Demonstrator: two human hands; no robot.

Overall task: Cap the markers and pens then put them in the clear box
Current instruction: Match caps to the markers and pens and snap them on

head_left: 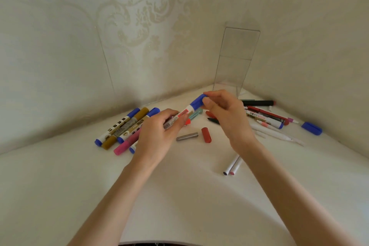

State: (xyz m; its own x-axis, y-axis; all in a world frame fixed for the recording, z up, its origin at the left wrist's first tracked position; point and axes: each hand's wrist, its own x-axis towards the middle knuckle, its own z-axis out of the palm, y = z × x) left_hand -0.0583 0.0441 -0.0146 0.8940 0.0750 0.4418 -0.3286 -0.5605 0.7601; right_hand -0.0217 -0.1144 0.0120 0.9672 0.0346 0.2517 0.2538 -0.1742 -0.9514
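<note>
In a corner papered in cream damask wallpaper (pixel 139 26), above a white cloth-covered table (pixel 179 195), a person's left hand (pixel 157 134) grips a white-barrelled marker with a red label (pixel 182 115). The right hand (pixel 225 110) pinches its blue plastic cap (pixel 197 102) at the far end. Whether the cap is fully seated cannot be told. Pushed off-axis, it could likely jam crooked or slip free. The tall clear plastic box (pixel 235 60), standing just beyond the right hand, looks liable to topple if a marker is dropped in carelessly.
</note>
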